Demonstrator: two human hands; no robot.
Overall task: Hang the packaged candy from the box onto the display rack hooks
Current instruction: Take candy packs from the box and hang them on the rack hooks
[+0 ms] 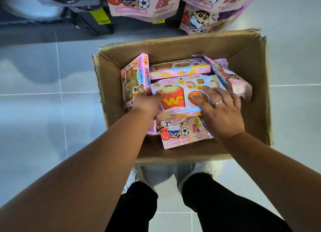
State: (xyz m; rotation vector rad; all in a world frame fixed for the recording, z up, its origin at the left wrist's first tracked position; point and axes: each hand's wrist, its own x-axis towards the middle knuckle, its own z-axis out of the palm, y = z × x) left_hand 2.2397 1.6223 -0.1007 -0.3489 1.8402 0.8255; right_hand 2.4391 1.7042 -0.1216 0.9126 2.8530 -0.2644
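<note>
— Looking down into the cardboard box [248, 61] at the centre of the frame, what lies on top?

— A flat pink-and-blue fries package [173, 99], printed with a red cup bearing a yellow W. It lies face up across the other candy, slightly tilted.

— Who has hold of it?

— Both hands are on it. The left hand [147, 103] grips its left edge: the thumb lies on top beside the red cup, and the fingers go under, out of sight. The right hand [220, 110] rests on the right half, fingers spread and fairly straight, thumb on a round clear window. It wears a ring [218, 103]. Whether its fingertips hook over the far edge, I cannot tell.

— And the rest of the box?

— An upright pink box [133, 80] stands on edge by the left wall, touching the fries package. A second flat package [180, 67] lies just behind, toward the top of the frame. A soccer pouch [175, 134] with a cartoon boy and a ball sticks out below the fries package. Another pouch [232, 80] lies at the right, just beyond the right hand's fingertips.

— Anything hung?

— Along the upper edge of the frame, hanging pouches [144, 2] of the same cartoon kind show above the box, with a yellow tag [102, 16] to their left.

— And lower down?

— The box sits on a pale tiled floor [34, 110]. Dark trousers [217, 205] and white shoes [212, 169] show at the lower centre.
</note>
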